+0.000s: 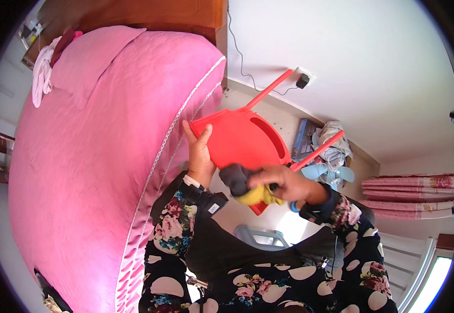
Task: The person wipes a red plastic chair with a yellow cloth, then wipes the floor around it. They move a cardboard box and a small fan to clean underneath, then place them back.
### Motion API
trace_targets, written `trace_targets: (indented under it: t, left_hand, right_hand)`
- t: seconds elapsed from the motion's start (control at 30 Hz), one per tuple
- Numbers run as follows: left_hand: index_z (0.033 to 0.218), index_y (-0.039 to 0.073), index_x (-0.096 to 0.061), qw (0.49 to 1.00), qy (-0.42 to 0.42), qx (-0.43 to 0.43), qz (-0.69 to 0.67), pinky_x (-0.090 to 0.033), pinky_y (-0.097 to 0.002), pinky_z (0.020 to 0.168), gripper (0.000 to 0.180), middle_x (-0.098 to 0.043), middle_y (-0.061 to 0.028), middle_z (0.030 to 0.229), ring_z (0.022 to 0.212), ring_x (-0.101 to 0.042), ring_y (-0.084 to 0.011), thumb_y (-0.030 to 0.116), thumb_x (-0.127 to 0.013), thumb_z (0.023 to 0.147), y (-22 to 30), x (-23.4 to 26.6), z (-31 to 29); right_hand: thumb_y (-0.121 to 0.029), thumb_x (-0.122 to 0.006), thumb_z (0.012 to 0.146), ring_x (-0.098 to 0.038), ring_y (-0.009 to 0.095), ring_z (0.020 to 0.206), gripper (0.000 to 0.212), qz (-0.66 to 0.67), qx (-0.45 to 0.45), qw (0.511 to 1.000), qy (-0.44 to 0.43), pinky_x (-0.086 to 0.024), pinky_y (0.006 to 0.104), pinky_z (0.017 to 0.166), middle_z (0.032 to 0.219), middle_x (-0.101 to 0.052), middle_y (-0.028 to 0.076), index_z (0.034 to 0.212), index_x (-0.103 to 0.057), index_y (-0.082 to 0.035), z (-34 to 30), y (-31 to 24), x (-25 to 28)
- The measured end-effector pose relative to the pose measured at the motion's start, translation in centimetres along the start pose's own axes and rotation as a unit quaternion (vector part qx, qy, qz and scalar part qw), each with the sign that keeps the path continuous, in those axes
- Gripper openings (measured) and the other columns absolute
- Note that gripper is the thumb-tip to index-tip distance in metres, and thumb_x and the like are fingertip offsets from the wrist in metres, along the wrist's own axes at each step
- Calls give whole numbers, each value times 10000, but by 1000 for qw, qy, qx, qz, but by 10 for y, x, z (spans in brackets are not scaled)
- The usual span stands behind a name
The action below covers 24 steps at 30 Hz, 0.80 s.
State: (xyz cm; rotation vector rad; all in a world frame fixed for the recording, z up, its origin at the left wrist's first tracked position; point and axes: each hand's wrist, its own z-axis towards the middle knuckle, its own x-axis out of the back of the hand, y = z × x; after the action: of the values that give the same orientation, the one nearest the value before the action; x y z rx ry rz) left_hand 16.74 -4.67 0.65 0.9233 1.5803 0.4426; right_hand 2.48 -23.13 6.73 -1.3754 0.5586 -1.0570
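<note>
Red plastic dustpan, upper handle toward two o'clock, pinched by left hand; grey-yellow cloth clutched by right hand.

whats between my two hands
In the head view, the red plastic piece and a grey-yellow cloth lie between left hand and right hand.

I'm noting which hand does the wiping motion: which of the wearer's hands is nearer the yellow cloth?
Right. The right hand is on the yellow cloth; the left hand is apart, to its left, holding the red dustpan's edge.
</note>
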Motion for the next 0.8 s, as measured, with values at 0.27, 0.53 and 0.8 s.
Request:
trace_targets:
  t: [0.27, 0.53, 0.8]
  left_hand:
    - [1516, 105, -79, 995, 39, 36, 82, -455, -406, 974, 908, -429, -150, 1377, 1183, -508, -282, -115, -517, 752, 7, 13, 7]
    - [1509, 97, -116, 996, 19, 42, 81, -460, -417, 977, 899, -427, -155, 1371, 1176, -517, -299, -130, -455, 708, 2, 38, 7]
    - [1508, 109, -137, 995, 27, 49, 85, -480, -440, 959, 900, -434, -158, 1365, 1175, -519, -318, -127, -439, 693, 6, 39, 9]
  right_hand:
    - [-65, -634, 810, -547, 386, 1015, 463, -333, -199, 878, 280, -459, 443, 865, 1063, -538, 221, 1256, -535, -137, 78, 92, 23]
    - [-52, -733, 685, -563, 390, 908, 646, -249, -174, 944, 132, -474, 437, 778, 971, -515, 205, 1275, -488, -149, 19, 30, -56]
    - [-73, -682, 737, -557, 416, 905, 593, -346, -225, 852, 322, -479, 463, 783, 1002, -516, 230, 1285, -457, -99, 35, 63, -14]
